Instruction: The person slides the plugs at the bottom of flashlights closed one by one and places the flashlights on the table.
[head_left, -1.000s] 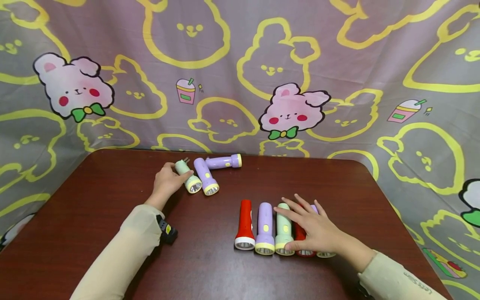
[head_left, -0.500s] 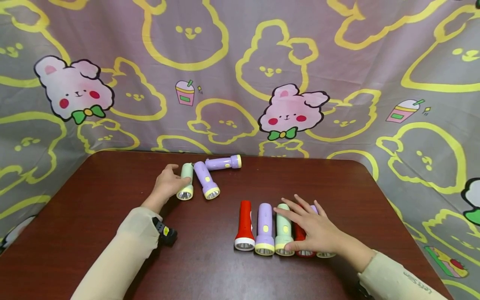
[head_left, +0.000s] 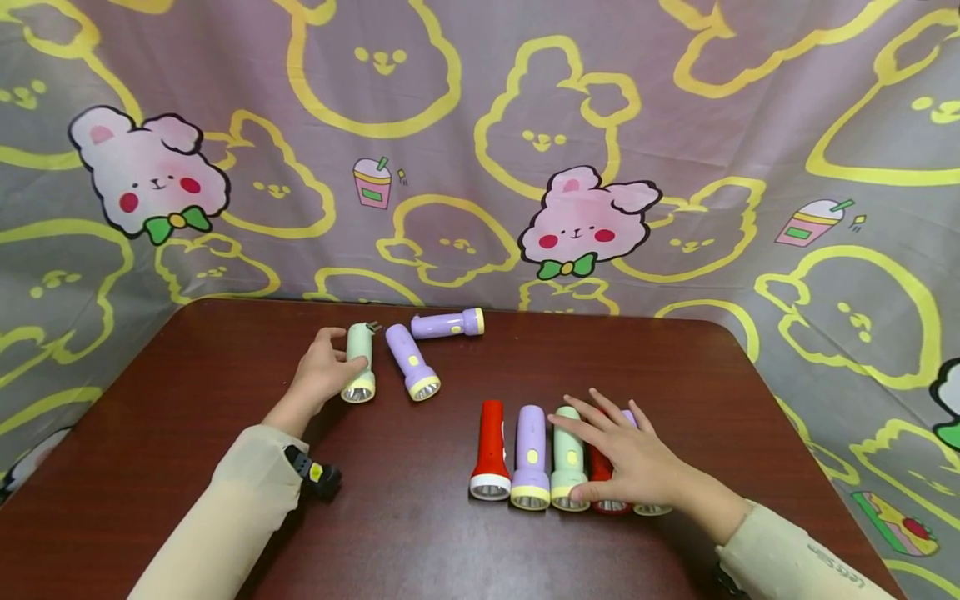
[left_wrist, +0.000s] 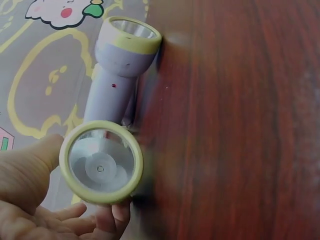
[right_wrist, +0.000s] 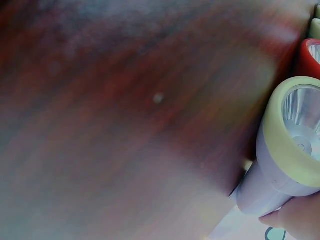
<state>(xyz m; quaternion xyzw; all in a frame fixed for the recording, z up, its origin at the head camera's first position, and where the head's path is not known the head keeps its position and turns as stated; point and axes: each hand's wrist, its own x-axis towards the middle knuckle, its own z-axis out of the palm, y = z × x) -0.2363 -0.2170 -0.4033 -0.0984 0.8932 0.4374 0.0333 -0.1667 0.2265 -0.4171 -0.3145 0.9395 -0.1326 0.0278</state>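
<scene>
My left hand holds a light green flashlight at the back left of the table, thumb on one side and fingers on the other. Its yellow-rimmed lens faces the left wrist camera. Just right of it lies a purple flashlight. Over a row near the front right, my right hand rests with fingers spread. That row holds a red flashlight, a purple one, a green one, another red one and a purple one at the right end, the last two partly hidden by the hand.
Another purple flashlight lies sideways near the table's back edge. The dark red-brown table ends at a patterned cloth backdrop with cartoon animals.
My left hand has drawn the green flashlight leftward, away from the purple one, and turned it so its lens points toward me. My right hand has stayed over the row.
</scene>
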